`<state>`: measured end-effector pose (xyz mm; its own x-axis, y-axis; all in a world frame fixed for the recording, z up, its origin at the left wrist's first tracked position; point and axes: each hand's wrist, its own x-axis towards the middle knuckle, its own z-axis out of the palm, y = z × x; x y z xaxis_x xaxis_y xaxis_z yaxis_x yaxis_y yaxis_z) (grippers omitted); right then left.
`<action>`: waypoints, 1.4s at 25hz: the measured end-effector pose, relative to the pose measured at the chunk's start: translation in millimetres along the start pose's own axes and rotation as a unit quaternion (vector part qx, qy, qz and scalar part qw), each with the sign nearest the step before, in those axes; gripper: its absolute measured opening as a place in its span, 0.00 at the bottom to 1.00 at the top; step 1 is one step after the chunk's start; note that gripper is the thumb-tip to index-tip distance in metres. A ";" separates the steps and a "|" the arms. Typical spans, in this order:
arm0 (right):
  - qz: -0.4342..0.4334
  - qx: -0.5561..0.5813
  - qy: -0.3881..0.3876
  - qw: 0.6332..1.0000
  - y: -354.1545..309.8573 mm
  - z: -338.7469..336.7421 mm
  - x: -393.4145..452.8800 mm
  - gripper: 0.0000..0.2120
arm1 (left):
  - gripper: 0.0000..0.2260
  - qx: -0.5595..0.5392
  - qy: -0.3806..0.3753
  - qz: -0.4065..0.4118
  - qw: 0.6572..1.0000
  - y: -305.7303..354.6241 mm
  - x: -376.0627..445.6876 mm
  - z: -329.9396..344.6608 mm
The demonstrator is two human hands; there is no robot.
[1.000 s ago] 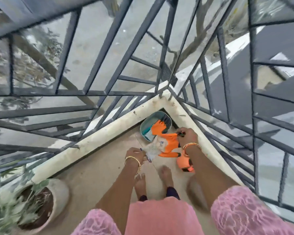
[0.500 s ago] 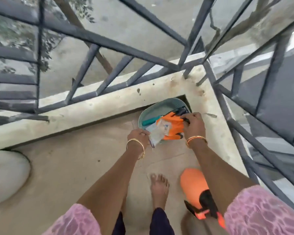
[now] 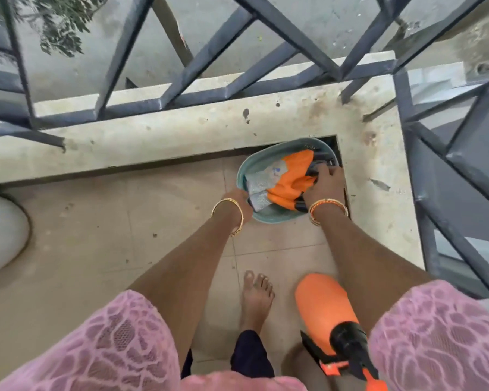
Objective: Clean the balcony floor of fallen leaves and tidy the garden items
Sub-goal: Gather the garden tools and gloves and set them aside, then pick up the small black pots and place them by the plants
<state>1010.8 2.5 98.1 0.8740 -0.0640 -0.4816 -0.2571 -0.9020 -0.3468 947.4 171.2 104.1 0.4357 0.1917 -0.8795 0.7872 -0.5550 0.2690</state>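
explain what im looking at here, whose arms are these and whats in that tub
There is no machine here: the one picture comes from a camera worn on a person's head, looking down at their own arms and bare foot. They stand in a balcony corner by a metal railing. A teal tub sits on the floor holding orange-and-grey gloves. The left hand is at the tub's near rim; its fingers are hidden. The right hand presses into the gloves. An orange spray bottle stands by the foot.

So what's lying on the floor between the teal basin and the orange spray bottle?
In the head view, only bare floor tiles lie between the teal basin and the orange spray bottle; the right forearm passes above that stretch.
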 end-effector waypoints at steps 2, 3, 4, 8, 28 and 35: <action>-0.029 -0.045 0.022 0.998 -4.5 -0.8 -21.8 0.17 | 0.14 0.008 0.043 0.018 0.999 -5.6 -19.8 -1.0; -0.053 -0.054 0.027 0.997 -8.2 -0.3 -34.5 0.14 | 0.14 0.027 0.058 0.029 0.998 -9.7 -32.0 -0.7; -0.083 -0.066 0.033 0.994 -14.2 -0.2 -49.8 0.11 | 0.14 0.053 0.067 0.036 0.996 -15.7 -46.9 -1.3; -0.180 -0.140 0.003 0.974 -41.1 -12.1 -127.8 0.16 | 0.16 0.189 0.061 0.024 0.980 -45.1 -111.9 -5.8; -0.468 -0.403 -0.257 0.744 -250.5 30.7 -505.5 0.15 | 0.18 -0.045 0.194 -0.166 0.966 -363.5 -440.9 -34.8; -0.561 -0.410 -0.242 0.677 -329.1 60.0 -727.3 0.16 | 0.17 -0.110 0.247 -0.253 0.929 -513.5 -595.6 -66.3</action>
<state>435.0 371.5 514.2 0.0421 0.8265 -0.5613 0.9458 -0.2141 -0.2444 312.6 395.7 515.7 0.0902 0.7617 -0.6416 0.9922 -0.1243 -0.0081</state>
